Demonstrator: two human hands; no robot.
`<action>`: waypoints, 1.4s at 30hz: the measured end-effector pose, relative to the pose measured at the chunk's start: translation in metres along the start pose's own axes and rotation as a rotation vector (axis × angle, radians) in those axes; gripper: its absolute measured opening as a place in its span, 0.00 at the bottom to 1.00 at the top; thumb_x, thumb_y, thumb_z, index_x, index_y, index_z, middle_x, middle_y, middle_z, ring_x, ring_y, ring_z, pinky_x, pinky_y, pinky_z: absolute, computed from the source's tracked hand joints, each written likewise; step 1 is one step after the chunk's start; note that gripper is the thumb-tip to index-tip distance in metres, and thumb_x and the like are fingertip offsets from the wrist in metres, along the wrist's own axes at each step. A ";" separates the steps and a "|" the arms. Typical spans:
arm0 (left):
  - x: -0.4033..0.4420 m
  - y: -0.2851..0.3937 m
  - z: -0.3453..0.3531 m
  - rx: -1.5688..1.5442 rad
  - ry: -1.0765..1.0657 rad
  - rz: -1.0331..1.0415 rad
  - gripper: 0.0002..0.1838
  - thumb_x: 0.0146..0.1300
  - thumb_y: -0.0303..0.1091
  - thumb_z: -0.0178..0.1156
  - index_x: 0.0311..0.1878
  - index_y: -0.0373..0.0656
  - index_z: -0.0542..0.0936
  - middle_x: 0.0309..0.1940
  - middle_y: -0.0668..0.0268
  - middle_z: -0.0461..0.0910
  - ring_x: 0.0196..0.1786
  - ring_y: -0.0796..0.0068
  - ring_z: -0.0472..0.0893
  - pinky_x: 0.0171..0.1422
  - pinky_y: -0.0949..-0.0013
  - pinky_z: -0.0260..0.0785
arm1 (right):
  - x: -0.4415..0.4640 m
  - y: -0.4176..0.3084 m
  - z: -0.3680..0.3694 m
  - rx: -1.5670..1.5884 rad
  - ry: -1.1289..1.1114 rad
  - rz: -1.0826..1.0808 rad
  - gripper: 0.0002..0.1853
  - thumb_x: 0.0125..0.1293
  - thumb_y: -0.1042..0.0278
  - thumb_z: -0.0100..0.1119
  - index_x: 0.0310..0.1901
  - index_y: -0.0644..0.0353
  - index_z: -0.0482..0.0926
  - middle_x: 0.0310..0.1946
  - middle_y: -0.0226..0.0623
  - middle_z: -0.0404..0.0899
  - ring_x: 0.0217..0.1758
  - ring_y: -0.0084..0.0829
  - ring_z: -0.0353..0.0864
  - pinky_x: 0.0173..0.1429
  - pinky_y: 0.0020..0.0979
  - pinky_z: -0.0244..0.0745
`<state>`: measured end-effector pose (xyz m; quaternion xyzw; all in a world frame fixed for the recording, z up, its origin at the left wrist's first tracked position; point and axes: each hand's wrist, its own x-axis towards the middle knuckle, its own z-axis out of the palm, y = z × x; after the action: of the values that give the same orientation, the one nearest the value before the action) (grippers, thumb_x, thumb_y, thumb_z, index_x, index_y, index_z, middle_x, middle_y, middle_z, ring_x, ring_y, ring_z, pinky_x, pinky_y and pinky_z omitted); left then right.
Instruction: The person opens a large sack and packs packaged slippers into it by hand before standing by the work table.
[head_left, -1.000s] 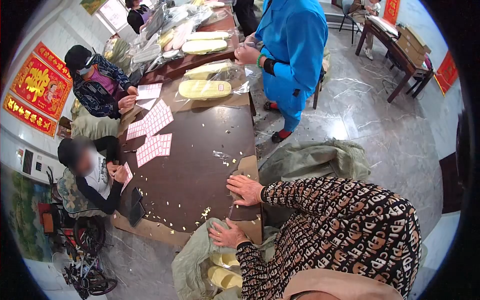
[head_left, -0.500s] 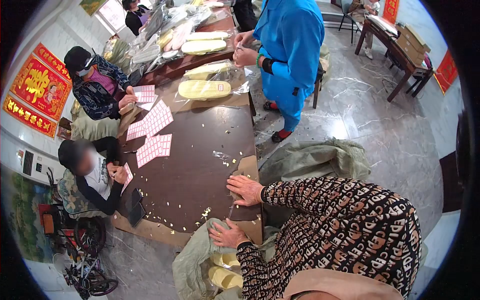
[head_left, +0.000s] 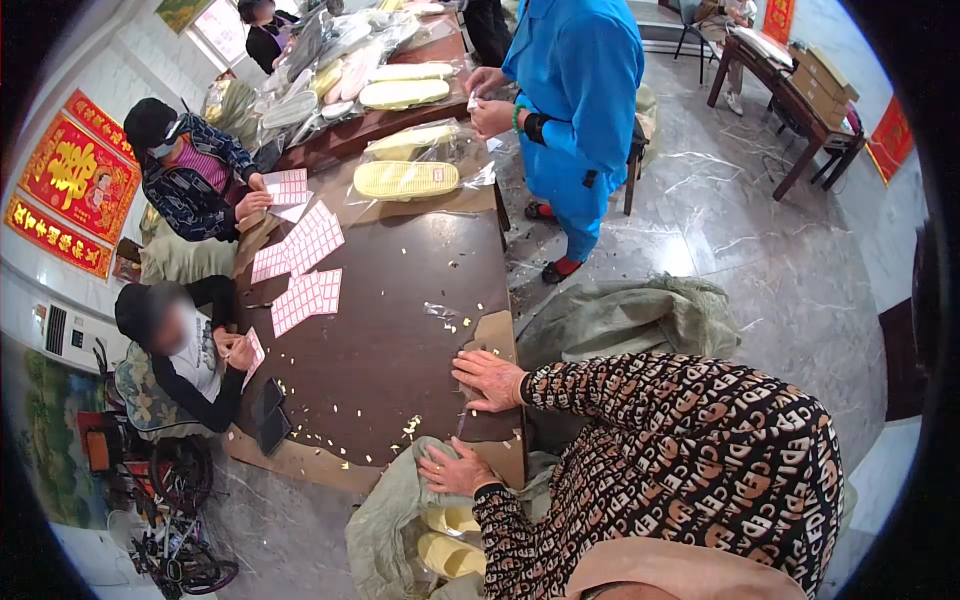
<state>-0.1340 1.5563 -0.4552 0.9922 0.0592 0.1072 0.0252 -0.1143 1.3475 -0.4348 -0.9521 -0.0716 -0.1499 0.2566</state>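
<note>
My right hand [head_left: 490, 380] lies flat with fingers spread on the table's near corner, over brown cardboard [head_left: 497, 335] at the edge. Nothing is in it. My left hand [head_left: 458, 468] is lower down, palm down with fingers stretched, against the rim of a grey-green woven sack [head_left: 385, 515] by the table edge. A ring shows on one finger. Below it, yellow slippers [head_left: 450, 555] sit inside the open sack. Between the hands is a thin pale strip [head_left: 463, 420], too small to make out.
The dark table [head_left: 390, 300] carries yellow scraps, red-and-white label sheets [head_left: 300, 245], dark phone-like objects [head_left: 270, 418] and bagged yellow slippers [head_left: 406, 180]. Two seated people handle sheets at the left. A person in blue [head_left: 575, 110] stands opposite. Another sack [head_left: 630, 320] is on the floor.
My hands stay in the same places. The person at the upper left leans slightly further left; the view has shifted a little.
</note>
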 end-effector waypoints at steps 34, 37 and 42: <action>-0.001 0.000 -0.003 -0.025 -0.016 -0.001 0.32 0.67 0.60 0.49 0.67 0.49 0.70 0.69 0.56 0.64 0.71 0.51 0.63 0.70 0.43 0.52 | -0.001 0.002 0.003 0.012 -0.017 0.012 0.40 0.57 0.44 0.63 0.64 0.64 0.68 0.70 0.47 0.61 0.76 0.46 0.54 0.76 0.47 0.51; -0.001 -0.001 -0.002 -0.026 -0.014 -0.001 0.32 0.67 0.60 0.49 0.67 0.49 0.69 0.69 0.56 0.64 0.71 0.51 0.63 0.70 0.43 0.52 | -0.001 0.002 0.004 0.016 -0.024 0.017 0.39 0.57 0.44 0.63 0.64 0.64 0.68 0.70 0.47 0.61 0.76 0.46 0.54 0.77 0.47 0.50; -0.001 0.000 -0.001 -0.033 -0.015 -0.005 0.33 0.68 0.60 0.49 0.68 0.49 0.69 0.69 0.56 0.64 0.71 0.51 0.62 0.70 0.42 0.52 | -0.001 0.002 0.004 0.011 -0.023 0.016 0.39 0.57 0.43 0.63 0.64 0.63 0.68 0.70 0.47 0.61 0.76 0.46 0.54 0.76 0.47 0.51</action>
<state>-0.1350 1.5567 -0.4545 0.9923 0.0595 0.1005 0.0421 -0.1143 1.3476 -0.4392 -0.9530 -0.0677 -0.1365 0.2621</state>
